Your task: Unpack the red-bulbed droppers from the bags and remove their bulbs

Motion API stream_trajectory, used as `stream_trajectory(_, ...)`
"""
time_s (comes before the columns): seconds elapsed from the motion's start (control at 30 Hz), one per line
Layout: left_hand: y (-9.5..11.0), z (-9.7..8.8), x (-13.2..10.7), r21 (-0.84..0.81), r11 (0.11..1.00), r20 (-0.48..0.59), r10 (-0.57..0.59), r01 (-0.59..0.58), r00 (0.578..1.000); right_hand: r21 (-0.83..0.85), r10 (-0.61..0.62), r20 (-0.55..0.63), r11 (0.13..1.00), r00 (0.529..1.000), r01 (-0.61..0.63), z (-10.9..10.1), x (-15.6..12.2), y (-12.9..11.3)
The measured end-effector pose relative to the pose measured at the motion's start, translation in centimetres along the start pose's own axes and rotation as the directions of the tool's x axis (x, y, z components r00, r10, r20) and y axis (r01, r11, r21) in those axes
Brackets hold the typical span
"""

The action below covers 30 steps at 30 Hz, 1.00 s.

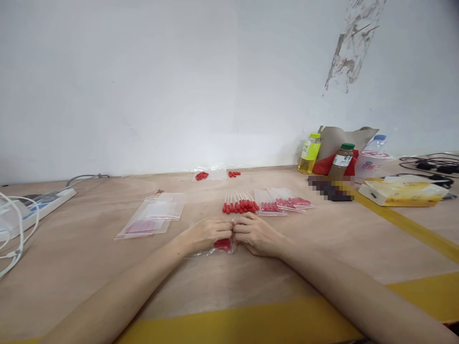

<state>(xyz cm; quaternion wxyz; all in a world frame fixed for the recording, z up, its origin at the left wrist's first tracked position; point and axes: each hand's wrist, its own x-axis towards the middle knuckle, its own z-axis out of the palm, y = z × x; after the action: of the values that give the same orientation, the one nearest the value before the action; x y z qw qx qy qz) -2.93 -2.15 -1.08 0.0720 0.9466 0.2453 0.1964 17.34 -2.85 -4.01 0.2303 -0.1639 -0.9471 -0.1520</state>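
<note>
My left hand (pixel 206 234) and my right hand (pixel 256 234) meet at the middle of the table, fingers curled and pinching the top edge of a clear plastic bag (pixel 222 246) with red-bulbed droppers inside. The bag lies flat under both hands. Just beyond them a row of loose droppers with red bulbs (pixel 239 204) lies on the wood. To its right lie filled clear bags of droppers (pixel 285 201). A stack of empty zip bags (pixel 154 215) lies to the left.
Small red caps (pixel 201 176) lie by the wall. Bottles (pixel 309 153), a brown paper bag (pixel 340 138) and a yellow box (pixel 403 191) stand at the right. A white power strip with cables (pixel 32 208) lies at the left. Yellow tape (pixel 405 222) crosses the table.
</note>
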Motion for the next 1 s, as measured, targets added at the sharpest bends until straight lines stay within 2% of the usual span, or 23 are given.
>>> stream_trajectory(0.07, -0.8, -0.8, -0.2, 0.053, 0.99, 0.091, 0.124, -0.129, 0.988, 0.059, 0.042, 0.013, 0.997, 0.999, -0.042, -0.3, -0.1, -0.1)
stream_trajectory(0.1, -1.2, -1.1, -0.3, 0.082, 0.985, 0.097, 0.143, -0.152, 0.985, 0.095, 0.074, 0.016, 0.993, 0.997, -0.075, -0.4, -0.1, -0.1)
stream_trajectory(0.17, -1.9, -1.7, -0.6, 0.135, 0.985, 0.039, 0.106, -0.11, 0.994, 0.196, 0.163, 0.023, 0.967, 0.986, -0.164, -0.8, -0.2, -0.2)
stream_trajectory(0.23, -2.2, -2.0, -0.8, 0.158, 0.984, 0.026, 0.079, -0.082, 0.997, 0.331, 0.274, 0.051, 0.903, 0.96, -0.275, -1.0, -0.2, -0.4)
stream_trajectory(0.33, -1.8, -1.7, -1.0, 0.139, 0.988, 0.061, 0.064, -0.072, 0.996, 0.518, 0.456, 0.127, 0.727, 0.881, -0.451, -0.6, 0.1, -0.4)
stream_trajectory(0.4, -1.2, -1.5, -1.2, 0.094, 0.995, 0.059, 0.026, -0.031, 0.998, 0.622, 0.537, 0.186, 0.584, 0.823, -0.522, 0.2, 0.4, -0.5)
stream_trajectory(0.5, -0.4, -1.4, -1.9, -0.006, 0.995, 0.017, -0.1, 0.1, 0.995, 0.746, 0.63, 0.247, 0.361, 0.736, -0.559, 1.6, 0.7, -0.6)
stream_trajectory(0.57, 0.0, -1.4, -2.9, -0.063, 0.978, 0.024, -0.199, 0.2, 0.98, 0.789, 0.668, 0.27, 0.26, 0.693, -0.557, 2.1, 0.7, -0.7)
stream_trajectory(0.6, 0.1, -1.3, -3.4, -0.077, 0.967, 0.033, -0.24, 0.242, 0.97, 0.801, 0.67, 0.278, 0.234, 0.688, -0.551, 2.2, 0.7, -0.8)
stream_trajectory(0.7, 0.1, -0.9, -5.0, -0.089, 0.951, 0.06, -0.293, 0.297, 0.954, 0.811, 0.637, 0.31, 0.21, 0.706, -0.546, 2.0, 0.8, -0.9)
stream_trajectory(0.83, 0.0, -0.2, -5.8, -0.107, 0.95, 0.049, -0.288, 0.292, 0.956, 0.746, 0.621, 0.294, 0.326, 0.727, -0.581, 2.0, 1.3, -1.0)
stream_trajectory(0.9, 0.0, 0.0, -5.8, -0.109, 0.949, 0.039, -0.294, 0.297, 0.955, 0.71, 0.649, 0.267, 0.367, 0.713, -0.6, 2.2, 1.4, -1.2)
stream_trajectory(1.0, 0.3, 0.0, -5.8, -0.101, 0.942, 0.032, -0.318, 0.319, 0.948, 0.719, 0.699, 0.209, 0.364, 0.684, -0.591, 2.6, 1.6, -1.6)
